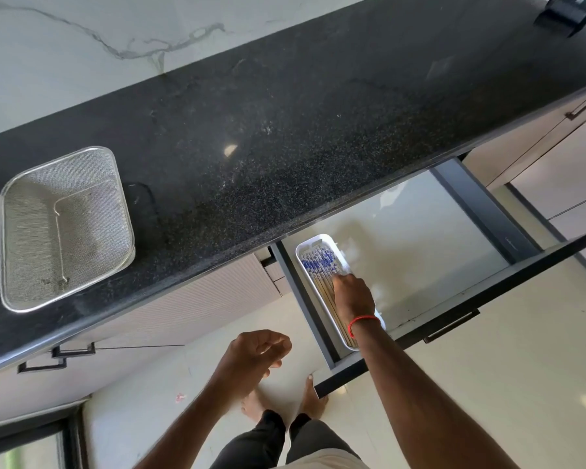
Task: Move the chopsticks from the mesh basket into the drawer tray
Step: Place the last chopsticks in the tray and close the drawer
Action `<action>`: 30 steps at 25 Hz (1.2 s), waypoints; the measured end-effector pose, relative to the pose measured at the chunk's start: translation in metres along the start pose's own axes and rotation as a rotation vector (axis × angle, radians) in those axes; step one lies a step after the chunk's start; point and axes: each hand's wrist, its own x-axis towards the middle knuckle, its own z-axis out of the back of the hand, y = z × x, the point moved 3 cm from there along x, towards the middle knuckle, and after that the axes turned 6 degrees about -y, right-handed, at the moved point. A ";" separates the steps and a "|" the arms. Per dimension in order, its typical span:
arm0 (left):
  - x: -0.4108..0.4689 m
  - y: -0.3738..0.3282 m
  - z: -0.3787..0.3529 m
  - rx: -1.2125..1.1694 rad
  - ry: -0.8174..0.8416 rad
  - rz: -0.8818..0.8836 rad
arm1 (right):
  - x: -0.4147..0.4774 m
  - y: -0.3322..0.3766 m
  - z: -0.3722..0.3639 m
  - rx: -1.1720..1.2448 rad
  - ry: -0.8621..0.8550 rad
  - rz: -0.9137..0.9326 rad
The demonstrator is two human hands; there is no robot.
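The metal mesh basket (65, 228) sits on the black counter at the left with nothing in it. A white drawer tray (322, 242) lies in the open drawer (454, 265) along its left side. Several chopsticks (318, 265) with blue-patterned tops lie side by side in the tray. My right hand (352, 294) rests over the tray, fingertips touching the chopsticks' wooden shafts; I cannot tell whether it grips any. My left hand (257, 350) hangs loosely curled in front of the counter edge and holds nothing.
The black speckled counter (285, 130) spans the view, with a dark object (569, 10) at its far right corner. The drawer's dark front (454, 319) sticks out toward me. My bare feet (285, 404) stand on the pale floor below.
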 end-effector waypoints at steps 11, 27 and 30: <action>-0.005 0.002 0.003 -0.027 -0.024 0.001 | -0.010 0.008 0.005 -0.059 0.000 0.090; -0.005 -0.007 -0.023 0.085 0.119 -0.101 | -0.150 -0.069 0.085 0.574 -0.367 -0.508; -0.004 -0.004 -0.041 0.157 0.137 -0.116 | -0.162 -0.082 0.067 0.764 -0.157 -0.734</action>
